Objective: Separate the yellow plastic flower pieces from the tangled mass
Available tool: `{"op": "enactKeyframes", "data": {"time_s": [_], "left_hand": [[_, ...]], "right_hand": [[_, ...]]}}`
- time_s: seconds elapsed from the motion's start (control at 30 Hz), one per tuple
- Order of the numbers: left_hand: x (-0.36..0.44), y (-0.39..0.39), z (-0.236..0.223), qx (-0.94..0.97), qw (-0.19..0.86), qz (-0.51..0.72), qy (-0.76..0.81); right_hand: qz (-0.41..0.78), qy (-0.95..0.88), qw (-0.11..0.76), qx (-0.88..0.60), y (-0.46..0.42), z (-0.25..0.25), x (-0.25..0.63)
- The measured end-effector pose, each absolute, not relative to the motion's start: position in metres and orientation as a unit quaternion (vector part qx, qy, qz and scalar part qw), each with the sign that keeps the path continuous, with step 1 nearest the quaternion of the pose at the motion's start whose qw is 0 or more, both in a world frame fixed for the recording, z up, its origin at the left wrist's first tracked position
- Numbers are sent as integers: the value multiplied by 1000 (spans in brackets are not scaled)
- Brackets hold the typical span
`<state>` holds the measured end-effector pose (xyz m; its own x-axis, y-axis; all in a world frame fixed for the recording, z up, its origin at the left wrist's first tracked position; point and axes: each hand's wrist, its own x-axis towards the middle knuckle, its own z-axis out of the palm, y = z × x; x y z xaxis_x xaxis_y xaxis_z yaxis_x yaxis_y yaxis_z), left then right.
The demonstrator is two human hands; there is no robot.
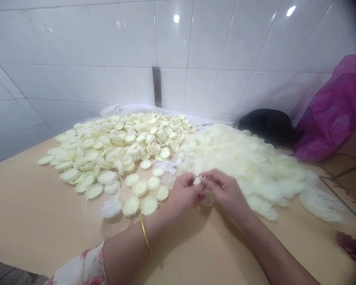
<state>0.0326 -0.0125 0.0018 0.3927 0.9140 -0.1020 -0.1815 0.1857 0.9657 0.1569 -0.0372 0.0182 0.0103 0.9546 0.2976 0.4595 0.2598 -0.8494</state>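
My left hand (182, 194) and my right hand (227, 192) meet over the table, fingers closed around a small pale scalloped disc (198, 180). Under the fingers, a bit of dark red and a thin translucent piece (208, 199) show; how they join the disc is hidden. Several loose cream discs (131, 206) with toothed edges lie flat left of my left hand. Behind them rises a large heap of cream scalloped discs (130, 137). A pile of sheer, pale yellow toothed pieces (240, 158) spreads behind and right of my right hand.
A small clear container (111, 207) stands on the wooden table (26, 209) at left. At right are a black rounded object (267, 123), a magenta plastic bag (332, 107) and a dark red scalloped piece (351, 247). A metal strip (157, 86) rises against the tiled wall.
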Motion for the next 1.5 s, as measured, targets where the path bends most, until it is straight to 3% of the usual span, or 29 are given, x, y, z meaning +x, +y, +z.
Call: {"op": "enactKeyframes", "data": {"time_s": [0.2, 0.47, 0.77, 0.93, 1.13, 1.27, 1.5], "left_hand": [[35, -15, 4, 440, 710, 420, 353], [34, -12, 6, 411, 747, 416, 315], [36, -15, -2, 391, 760, 439, 275], [39, -20, 7, 396, 739, 455, 300], [29, -7, 6, 472, 699, 388, 372], [27, -4, 1, 500, 693, 370, 365], [32, -15, 3, 524, 645, 454, 323]], "right_hand": [[207, -641, 485, -558, -40, 12, 152], [324, -588, 504, -543, -39, 19, 155], [336, -519, 531, -579, -38, 19, 152], [257, -523, 538, -608, -37, 16, 150], [81, -678, 452, -574, -37, 10, 153], [55, -686, 436, -581, -34, 6, 154], [60, -602, 482, -634, -31, 10, 150]]}}
